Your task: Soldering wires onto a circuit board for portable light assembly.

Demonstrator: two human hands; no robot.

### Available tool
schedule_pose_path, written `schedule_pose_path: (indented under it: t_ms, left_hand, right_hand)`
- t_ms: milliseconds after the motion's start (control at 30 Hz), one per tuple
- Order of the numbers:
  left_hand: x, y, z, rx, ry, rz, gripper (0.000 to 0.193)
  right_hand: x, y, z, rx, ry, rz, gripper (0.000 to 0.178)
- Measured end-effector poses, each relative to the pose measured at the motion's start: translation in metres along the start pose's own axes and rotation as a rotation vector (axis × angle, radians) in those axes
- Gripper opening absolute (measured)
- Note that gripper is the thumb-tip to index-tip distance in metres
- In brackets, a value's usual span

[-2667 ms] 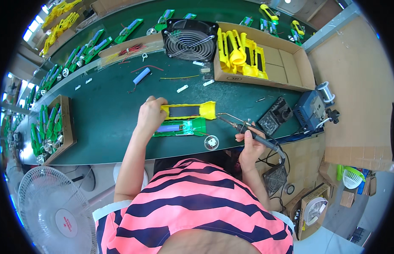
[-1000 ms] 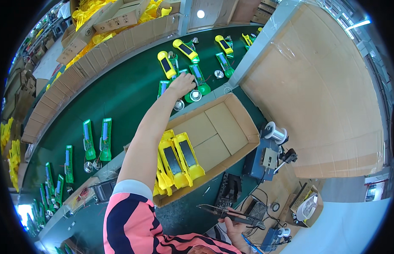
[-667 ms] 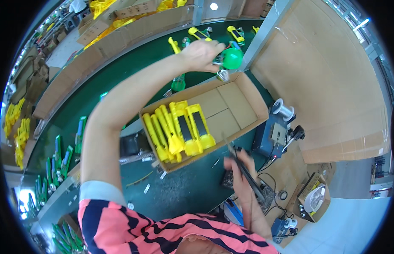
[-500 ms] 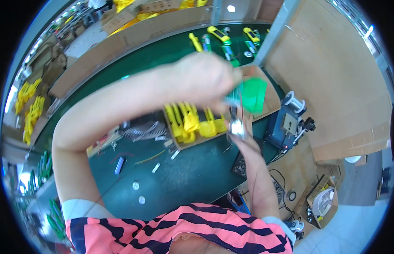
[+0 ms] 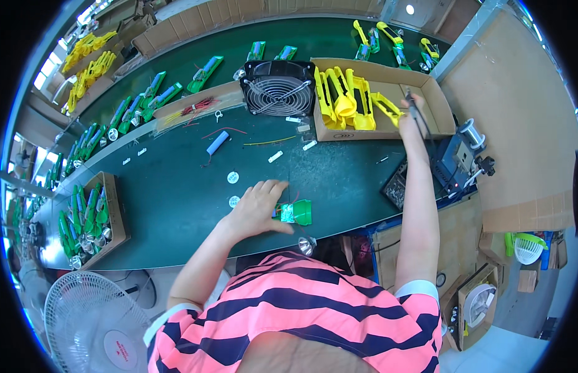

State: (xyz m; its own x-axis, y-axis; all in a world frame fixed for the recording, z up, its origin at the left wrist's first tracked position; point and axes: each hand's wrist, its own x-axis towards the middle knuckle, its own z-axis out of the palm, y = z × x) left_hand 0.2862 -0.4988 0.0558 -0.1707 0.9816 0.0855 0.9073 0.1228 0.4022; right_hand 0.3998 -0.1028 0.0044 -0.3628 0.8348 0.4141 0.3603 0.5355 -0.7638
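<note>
- At the near edge of a green tabletop [image 5: 177,211], the worker's left hand [image 5: 254,210] lies across a green housing [image 5: 304,212], fingers spread along one side and thumb along the other. Whether it grips or merely rests there, I cannot tell from where I stand.
- The housing lies on the tabletop, its flared end pointing right, a pale circuit board [image 5: 287,213] and thin red wiring showing beside the fingers.
- A round reflector lamp [image 5: 307,246] sits just below the flared end, at the table's edge.
- The right hand [image 5: 412,121] is closed around a soldering iron [image 5: 410,99] above the open cardboard box [image 5: 388,135]. A yellow cover [image 5: 380,101] slants up to its fingers; whether they pinch it or only touch it is unclear.
- The housing looks like light, stiff, smooth plastic, likely to slide if nudged. Its long side walls seem the safest hold, clear of the board and wires, which appear fragile.
- The lamp probably wants support of its own, lest it tug on the wiring.
- The cover also looks light and rigid, best taken by its edges, well away from the iron's tip.
</note>
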Motion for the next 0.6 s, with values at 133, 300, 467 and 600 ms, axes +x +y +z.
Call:
schedule_pose_path:
  t_ms: [133,300,467,600]
  left_hand:
    - [-0.002,0.002,0.021,-0.377,0.036,-0.318,0.059]
    - [0.017,0.004,0.042,-0.484,0.349,-0.391,0.053]
    - [0.012,0.004,0.056,-1.286,0.617,-0.393,0.018]
    - [-0.002,0.012,0.039,-1.356,0.825,-0.427,0.012]
  right_hand:
    - [-0.05,-0.07,-0.039,0.034,0.043,-0.247,0.039]
    - [-0.137,-0.087,-0.064,0.2,0.108,-0.35,0.027]
    - [-0.189,-0.102,-0.022,0.207,-0.238,-0.214,0.01]
    - [-0.202,-0.09,0.008,0.338,-0.658,-0.23,0.016]
